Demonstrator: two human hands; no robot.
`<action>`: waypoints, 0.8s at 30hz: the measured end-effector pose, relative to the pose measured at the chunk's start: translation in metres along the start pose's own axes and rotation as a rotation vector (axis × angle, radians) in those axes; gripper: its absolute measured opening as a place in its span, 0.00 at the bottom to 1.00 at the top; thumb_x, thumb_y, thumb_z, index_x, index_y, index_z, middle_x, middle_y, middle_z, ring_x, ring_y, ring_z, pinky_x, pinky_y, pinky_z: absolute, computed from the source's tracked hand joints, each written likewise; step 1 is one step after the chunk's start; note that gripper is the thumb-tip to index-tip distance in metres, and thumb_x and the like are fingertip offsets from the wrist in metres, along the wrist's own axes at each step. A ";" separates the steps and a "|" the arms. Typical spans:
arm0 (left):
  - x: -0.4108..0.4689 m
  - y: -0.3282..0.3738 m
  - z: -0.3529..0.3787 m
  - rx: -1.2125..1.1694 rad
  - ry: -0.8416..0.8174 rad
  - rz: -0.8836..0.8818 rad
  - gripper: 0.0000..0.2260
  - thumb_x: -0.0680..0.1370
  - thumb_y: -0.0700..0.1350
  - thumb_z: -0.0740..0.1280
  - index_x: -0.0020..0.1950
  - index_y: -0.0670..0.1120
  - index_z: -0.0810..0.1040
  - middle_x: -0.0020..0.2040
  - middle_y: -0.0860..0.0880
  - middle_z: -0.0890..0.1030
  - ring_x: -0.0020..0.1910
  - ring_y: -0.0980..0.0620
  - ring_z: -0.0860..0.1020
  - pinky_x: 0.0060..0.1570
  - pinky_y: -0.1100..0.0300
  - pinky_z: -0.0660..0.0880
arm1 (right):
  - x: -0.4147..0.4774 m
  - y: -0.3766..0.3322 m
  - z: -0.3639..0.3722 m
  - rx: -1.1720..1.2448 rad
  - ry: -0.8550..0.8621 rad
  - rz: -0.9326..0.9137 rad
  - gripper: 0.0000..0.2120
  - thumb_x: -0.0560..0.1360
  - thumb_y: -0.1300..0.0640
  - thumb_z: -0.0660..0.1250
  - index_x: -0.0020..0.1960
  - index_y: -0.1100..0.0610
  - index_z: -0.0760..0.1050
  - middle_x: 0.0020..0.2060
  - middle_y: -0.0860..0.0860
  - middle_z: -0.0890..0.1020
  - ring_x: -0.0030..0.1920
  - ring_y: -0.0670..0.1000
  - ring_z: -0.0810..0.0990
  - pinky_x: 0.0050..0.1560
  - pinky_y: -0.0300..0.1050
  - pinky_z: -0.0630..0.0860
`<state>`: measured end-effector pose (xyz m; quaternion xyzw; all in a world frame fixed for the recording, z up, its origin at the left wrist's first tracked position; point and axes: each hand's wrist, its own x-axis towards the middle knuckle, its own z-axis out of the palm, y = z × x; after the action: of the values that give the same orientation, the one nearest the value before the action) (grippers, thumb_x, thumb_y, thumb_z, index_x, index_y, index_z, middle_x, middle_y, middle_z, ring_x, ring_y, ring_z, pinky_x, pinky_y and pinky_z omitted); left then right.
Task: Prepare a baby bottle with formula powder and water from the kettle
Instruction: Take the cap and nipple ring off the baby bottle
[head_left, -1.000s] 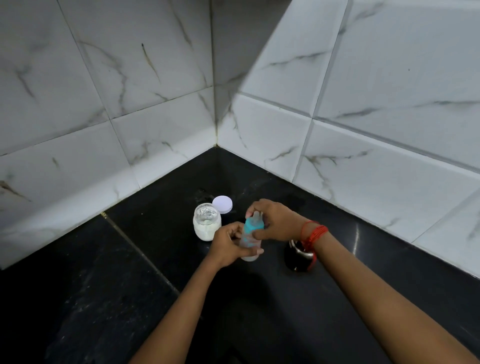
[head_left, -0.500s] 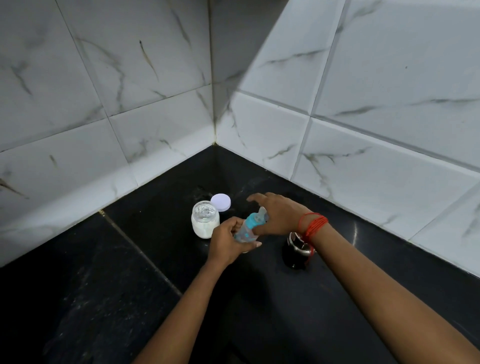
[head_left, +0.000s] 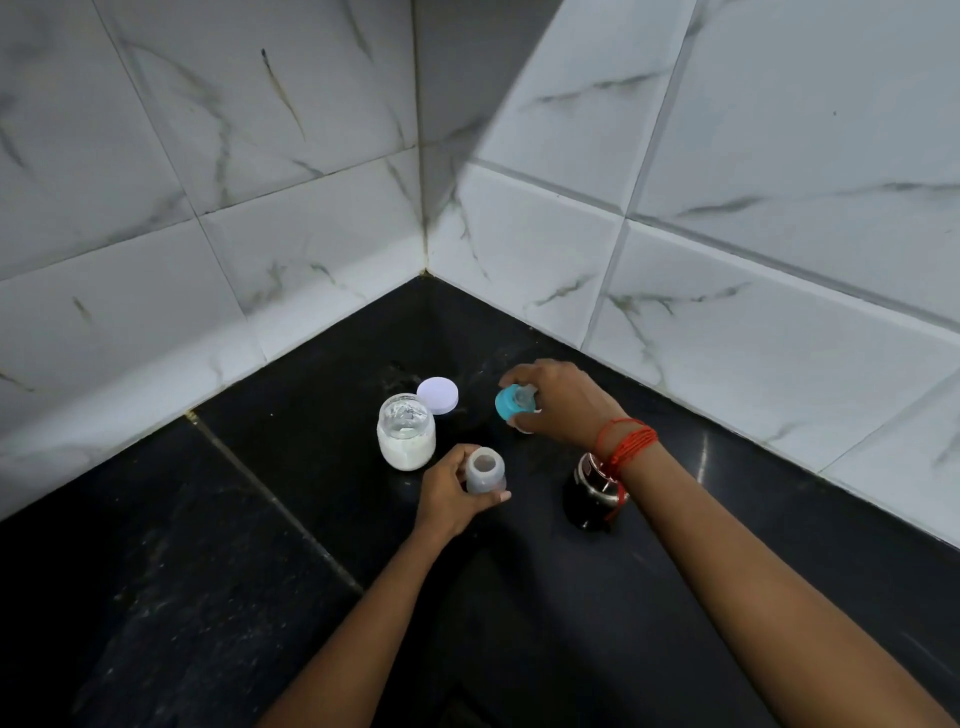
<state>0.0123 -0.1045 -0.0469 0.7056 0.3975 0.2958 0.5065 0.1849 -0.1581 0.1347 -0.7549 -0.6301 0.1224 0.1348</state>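
Hands: left (head_left: 451, 496) grips 1 bottle (head_left: 485, 471), right (head_left: 558, 400) 1 teat cap (head_left: 511, 403).

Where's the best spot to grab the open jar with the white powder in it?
Probably round the glass jar's straight side, coming from the left: it stands upright, its mouth is open, so a grip from above is out, and the left hand is on its right.

Black stone counter (head_left: 208, 545), powder jar (head_left: 405, 439), white lid (head_left: 438, 395), dark kettle (head_left: 592, 493)
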 end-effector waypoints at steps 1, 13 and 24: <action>0.001 -0.005 0.002 0.007 -0.002 0.002 0.26 0.62 0.44 0.87 0.56 0.51 0.81 0.52 0.54 0.86 0.53 0.54 0.84 0.57 0.57 0.81 | 0.005 0.004 0.004 -0.005 -0.008 0.011 0.23 0.71 0.53 0.74 0.66 0.49 0.76 0.58 0.52 0.78 0.55 0.53 0.79 0.58 0.49 0.77; 0.012 -0.028 0.012 -0.011 -0.063 -0.050 0.27 0.64 0.41 0.86 0.60 0.49 0.81 0.54 0.55 0.86 0.54 0.59 0.84 0.56 0.65 0.79 | 0.079 0.037 0.098 0.026 -0.122 0.224 0.23 0.73 0.54 0.73 0.67 0.52 0.74 0.63 0.54 0.77 0.59 0.56 0.79 0.60 0.50 0.77; 0.007 -0.025 0.013 -0.018 -0.040 -0.008 0.29 0.64 0.42 0.86 0.62 0.48 0.81 0.56 0.55 0.85 0.57 0.60 0.83 0.58 0.67 0.77 | 0.099 0.045 0.132 -0.016 -0.192 0.260 0.27 0.74 0.55 0.72 0.72 0.56 0.71 0.67 0.57 0.75 0.66 0.57 0.75 0.67 0.50 0.70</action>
<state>0.0199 -0.1002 -0.0742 0.7052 0.3874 0.2833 0.5219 0.1969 -0.0622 -0.0062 -0.8159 -0.5381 0.2054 0.0511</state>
